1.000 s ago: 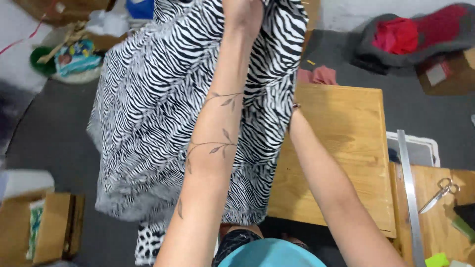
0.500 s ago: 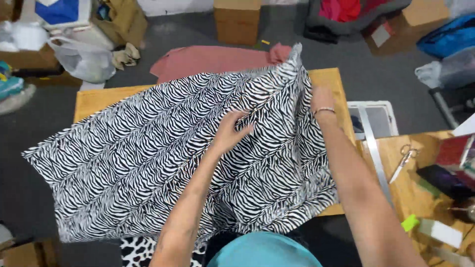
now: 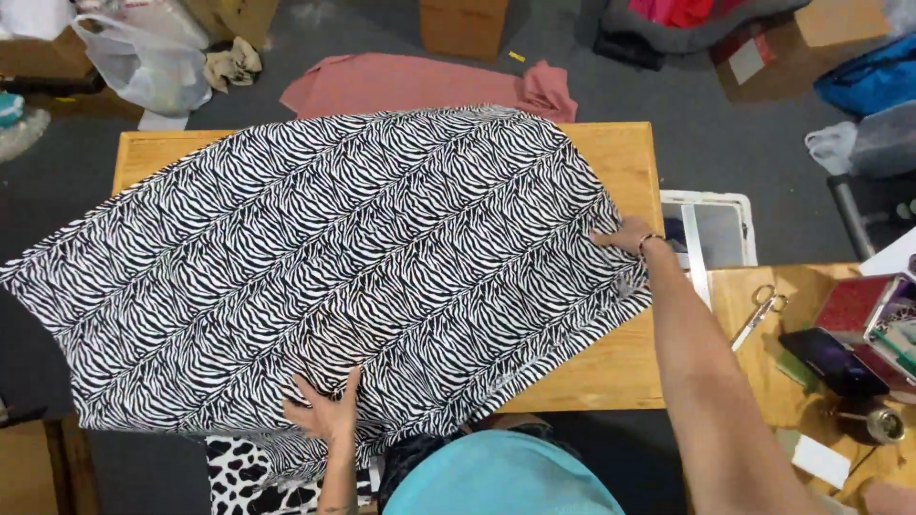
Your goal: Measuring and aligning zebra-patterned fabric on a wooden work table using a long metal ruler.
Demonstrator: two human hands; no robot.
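Observation:
A large zebra-print cloth [image 3: 334,257] lies spread over a wooden table [image 3: 611,377], its left part hanging past the table's edge. My left hand [image 3: 326,412] rests flat, fingers apart, on the cloth's near edge. My right hand [image 3: 622,237] presses on the cloth's right edge, fingers extended, with a bracelet at the wrist.
A pink cloth [image 3: 420,86] lies on the floor behind the table. A white bin [image 3: 716,229] stands at the right, beside a second table with scissors [image 3: 759,310], a dark phone [image 3: 835,360] and a red box [image 3: 863,303]. Bags and boxes sit at the back.
The cloth went from held up in the air to lying flat across the table. My hands moved apart, the left to the near edge, the right to the right edge.

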